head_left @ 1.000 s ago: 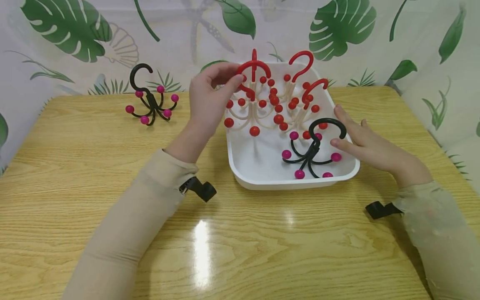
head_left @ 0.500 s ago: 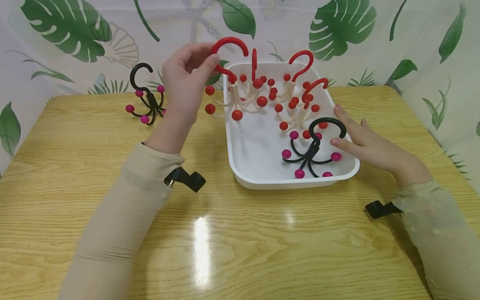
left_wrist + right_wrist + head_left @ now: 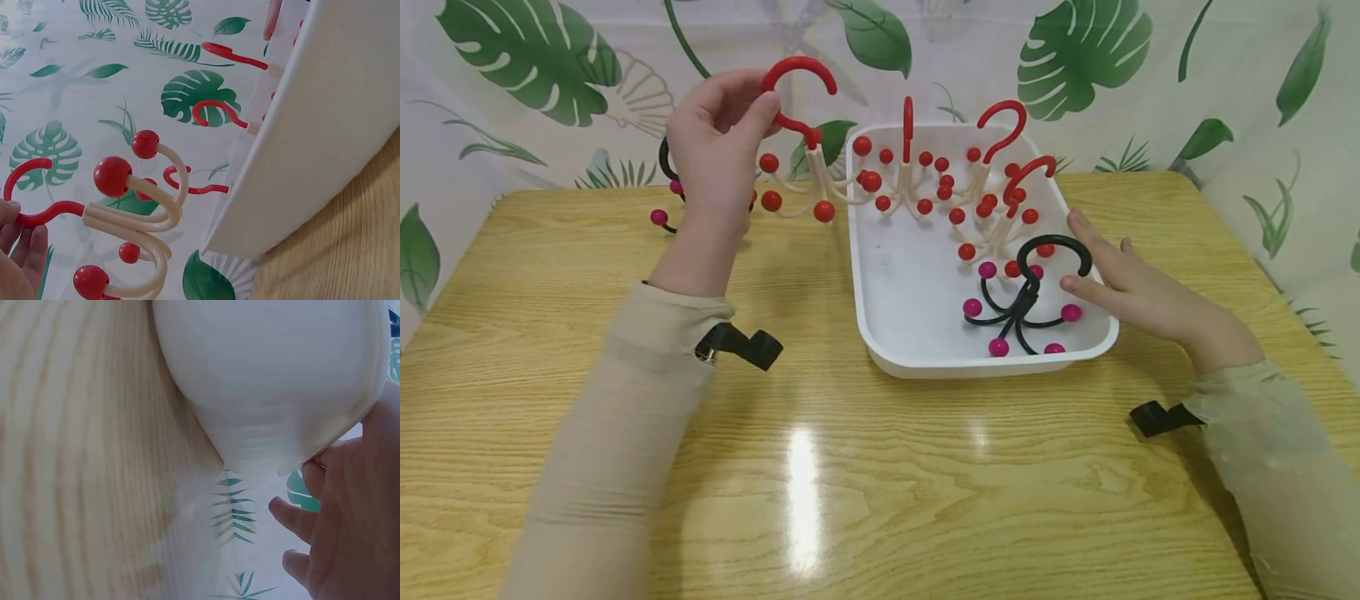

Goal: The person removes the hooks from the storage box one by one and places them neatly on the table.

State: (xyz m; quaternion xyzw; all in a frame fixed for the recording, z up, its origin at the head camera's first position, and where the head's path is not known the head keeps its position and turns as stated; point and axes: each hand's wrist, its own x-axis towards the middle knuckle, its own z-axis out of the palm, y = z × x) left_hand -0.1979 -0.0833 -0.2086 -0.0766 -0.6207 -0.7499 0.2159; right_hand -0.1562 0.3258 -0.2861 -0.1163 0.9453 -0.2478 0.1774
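Observation:
My left hand [image 3: 718, 150] pinches the red hook of a multi-arm hanger [image 3: 816, 175] with cream arms and red ball tips. This hanger hangs in the air, left of the white plastic basin [image 3: 887, 364] and partly over its left rim. Several like it, such as the red-hooked hanger [image 3: 907, 162], stand in the back of the basin. At its front right is a black hanger [image 3: 1021, 304] with magenta balls. My right hand [image 3: 1150, 292] rests on the basin's right rim, thumb over the edge, fingers fairly straight. Another black hanger [image 3: 664, 158] is mostly hidden behind my left hand.
The basin stands on a wooden table [image 3: 887, 483], towards the back. Behind the table hangs a white cloth [image 3: 955, 50] printed with green leaves. A small black camera mount [image 3: 748, 346] sticks out from my left sleeve, and a similar black mount [image 3: 1157, 419] from the right.
My left hand has lifted the red-hooked hanger from the basin and carried it left, now in front of the black hanger on the table. The right hand stays in place.

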